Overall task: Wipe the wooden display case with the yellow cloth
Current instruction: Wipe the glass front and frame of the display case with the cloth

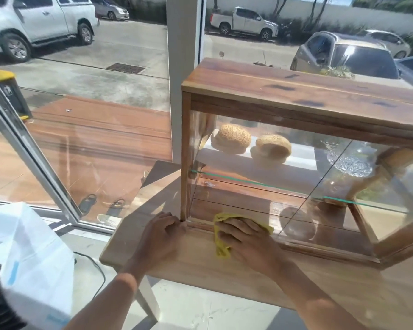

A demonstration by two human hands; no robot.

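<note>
Person is standing at a light wooden table [177, 265] by the window. The wooden display case [296, 91] is sitting on it, near the table's left end, glass front facing the person.

Right hand [246, 236] is lying flat on the yellow cloth [221, 248], fingers straight and close together, pressing it against the bottom front rail of the case near its left corner. Left hand [162, 232] is resting against the lower left corner post, fingers curled loosely at the wood; I cannot tell whether they are actually gripping.

Handling, as I judge it: cloth is looking thin, soft and limp, bunching under the palm, so a flat spread hand is suiting it better than a pinch. Case is looking stiff and fairly heavy, wood frame with fragile glass panes and a glass shelf [260, 184]. Bracing is best on the corner posts or rails, not the panes. Two seeded buns [234, 136] are sitting inside, so jolting risks shifting them.
</note>
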